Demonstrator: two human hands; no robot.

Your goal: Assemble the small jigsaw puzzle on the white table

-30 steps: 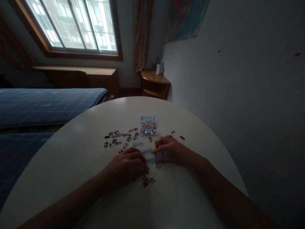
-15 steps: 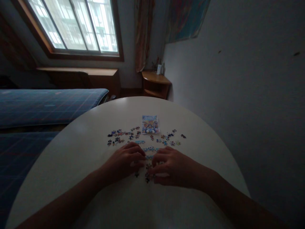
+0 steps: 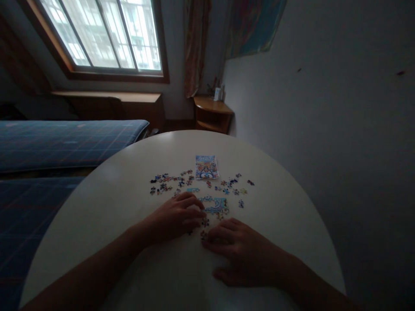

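Note:
A partly joined jigsaw puzzle [image 3: 212,209], light blue with a gap in its middle, lies on the round white table [image 3: 155,268]. My left hand [image 3: 180,214] rests at the puzzle's left edge, fingers apart, covering part of it. Below the puzzle, my right hand [image 3: 236,248] has its fingertips at a loose puzzle piece [image 3: 203,235], with the thumb spread away. Between my hands sits another loose piece [image 3: 205,222]. A dark piece [image 3: 190,232] shows just under my left hand. Whether either palm hides more pieces I cannot tell.
Loose pieces are scattered at the left [image 3: 165,188] and at the right [image 3: 231,183]. A picture packet [image 3: 206,167] lies behind them. A short light-blue joined strip [image 3: 193,190] is above my left hand. A bed [image 3: 71,144] stands left, a wall [image 3: 324,129] right.
My right hand has drawn back from the puzzle toward me and its thumb has spread, uncovering the puzzle's right side. My left hand has stayed nearly in place. The view has shifted slightly.

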